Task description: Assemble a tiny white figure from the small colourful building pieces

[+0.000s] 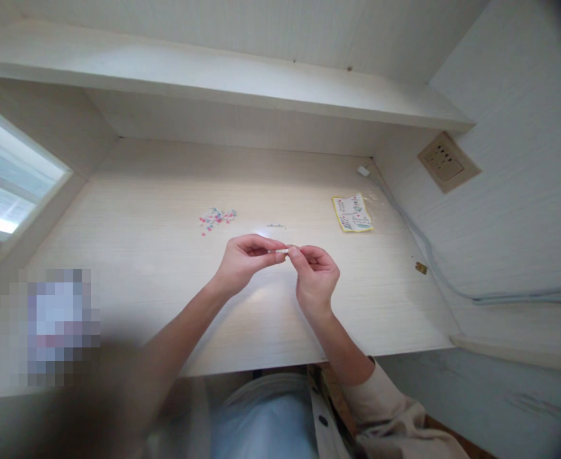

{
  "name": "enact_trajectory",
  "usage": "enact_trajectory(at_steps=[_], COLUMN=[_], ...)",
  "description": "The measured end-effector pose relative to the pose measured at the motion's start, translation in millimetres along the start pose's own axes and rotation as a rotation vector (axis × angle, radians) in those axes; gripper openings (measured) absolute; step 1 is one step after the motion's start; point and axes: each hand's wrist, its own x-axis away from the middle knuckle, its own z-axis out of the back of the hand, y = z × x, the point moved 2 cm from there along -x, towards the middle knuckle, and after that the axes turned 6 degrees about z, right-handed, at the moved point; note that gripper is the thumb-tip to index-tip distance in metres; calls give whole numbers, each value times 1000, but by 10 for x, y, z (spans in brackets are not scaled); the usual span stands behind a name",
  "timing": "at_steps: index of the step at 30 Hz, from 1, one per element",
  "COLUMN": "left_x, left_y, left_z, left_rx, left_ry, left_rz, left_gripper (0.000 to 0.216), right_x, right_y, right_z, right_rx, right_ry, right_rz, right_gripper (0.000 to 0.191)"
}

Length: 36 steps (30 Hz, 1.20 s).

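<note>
My left hand (pixel 245 261) and my right hand (pixel 315 274) meet above the middle of the pale wooden desk (pixel 166 306). Both are pinched on a small white piece (pixel 283 251) held between their fingertips; it is too small to name. A scatter of several tiny pink, blue and white beads (pixel 217 218) lies on the desk beyond my left hand. A thin short dark item (pixel 275 225), perhaps a needle or wire, rests just past the hands.
A small yellow-edged printed card (pixel 352 213) lies at the right rear. A grey cable (pixel 424 248) runs along the right wall from a white plug (pixel 363 171). A wall socket (pixel 447 162) is at right, a shelf (pixel 213 76) overhead, a window (pixel 3 185) at left.
</note>
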Motion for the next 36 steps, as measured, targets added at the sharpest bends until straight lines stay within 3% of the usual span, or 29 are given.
enact_trajectory(at_steps=[13,36], left_x=[32,52], left_y=[-22,7], left_z=[-7,-38], left_rx=[131,87], left_ry=[-103,-83], left_rz=[46,50], left_gripper=[20,18], right_x=[107,136], right_y=[-179,-188], right_z=[-11,-16], right_rx=[76,26], right_ry=[-15,25], right_rz=[69,53], right_gripper=[16,15])
